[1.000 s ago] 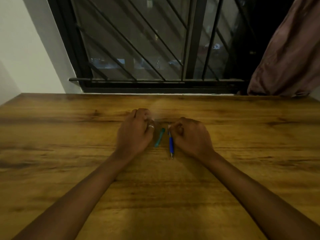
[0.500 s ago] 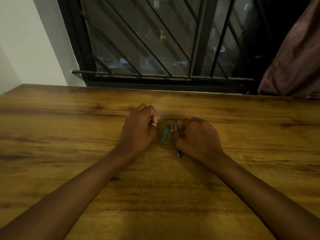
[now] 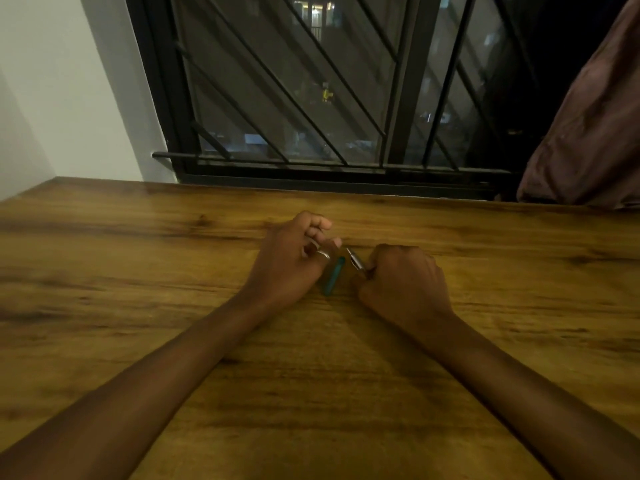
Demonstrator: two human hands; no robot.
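Here, on wooden table (image 3: 138, 271) below barred window (image 3: 311, 98), right hand (image 3: 401, 282) holds pen (image 3: 356, 261); grip of left hand (image 3: 287, 268) unclear.

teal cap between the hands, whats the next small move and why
Probably the left hand should pinch up the teal cap: it lies loose on the table right beside that hand, while the right hand grips the pen, its metal tip bare and pointing toward the left hand. Capping looks likely.

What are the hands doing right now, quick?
Left hand: closed, fingers curled, nothing seen in it.
Right hand: closed on the pen, metal tip poking out.
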